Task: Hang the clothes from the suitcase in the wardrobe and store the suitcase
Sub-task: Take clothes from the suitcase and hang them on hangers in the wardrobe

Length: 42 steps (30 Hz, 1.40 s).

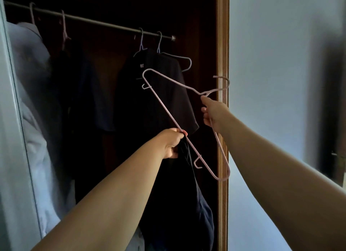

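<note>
2 grips busy: right grip (211,113) pinches the thin pink wire hanger (162,104) at its neck. Left grip (172,142) clutches the limp dark navy garment (179,204) against the hanger's bar, before the dark wooden wardrobe (222,44). The cloth looks soft and light, probably best held by its top edge.

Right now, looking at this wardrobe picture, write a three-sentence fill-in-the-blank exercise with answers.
The right hand grips a pink ___ by its neck.
The dark garment hangs from the ___.
Four hooks hang on the metal ___.
Missing: hanger; left hand; rod.
</note>
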### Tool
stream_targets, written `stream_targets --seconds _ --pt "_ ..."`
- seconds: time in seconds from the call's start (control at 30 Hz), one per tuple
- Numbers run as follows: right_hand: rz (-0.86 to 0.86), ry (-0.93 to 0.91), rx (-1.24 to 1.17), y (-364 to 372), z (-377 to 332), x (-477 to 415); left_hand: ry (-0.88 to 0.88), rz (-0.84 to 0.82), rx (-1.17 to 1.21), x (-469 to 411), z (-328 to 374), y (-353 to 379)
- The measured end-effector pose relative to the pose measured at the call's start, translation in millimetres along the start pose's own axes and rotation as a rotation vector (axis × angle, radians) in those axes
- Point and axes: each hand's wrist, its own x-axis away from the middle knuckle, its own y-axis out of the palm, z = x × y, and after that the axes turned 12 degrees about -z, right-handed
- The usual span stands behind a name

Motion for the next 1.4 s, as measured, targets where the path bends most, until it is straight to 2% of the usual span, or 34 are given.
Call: stream_targets --seconds 0.13,0.23,0.4,0.6,0.77,0.9,1.07,1.23,1.33,1.4 --pt "0.068 0.040 -0.025 -1.9 2.3 11.2 -0.018 0.004 -0.027 7.0 -4.4 1.9" --pt "0.102 0.065 0.036 -6.0 4.8 16.6 -0.029 0.091 -0.023 8.8 -0.9 -2.9" --pt "0.085 0.092 0.214 -20.5 14.7 18.3 0.009 0.247 0.116 10.0 6.0 -21.9" --pt "0.042 0.123 0.393 -40.5 25.4 30.5 0.080 0.373 0.173 12.7 11.9 -51.1" --pt "0.049 0.070 0.379 -47.5 44.5 27.4 0.104 0.454 0.175 20.6 19.0 -67.4" --pt "0.048 0.156 0.452 -46.1 47.5 29.7 0.123 0.518 0.183 22.7 23.7 -79.0" --pt "0.058 0.176 0.396 -43.4 54.9 26.2 0.139 0.683 0.008 27.4 35.1 -82.5" --pt "0.077 0.145 0.383 -41.7 61.7 25.0 0.109 0.712 0.031 27.5 45.7 -96.4" --pt "0.072 0.124 0.426 -40.2 61.6 25.2 0.135 0.775 -0.136 29.3 49.6 -95.4" --pt "0.060 0.115 0.463 -37.9 59.4 24.8 0.146 0.815 -0.350 28.2 51.0 -95.9"
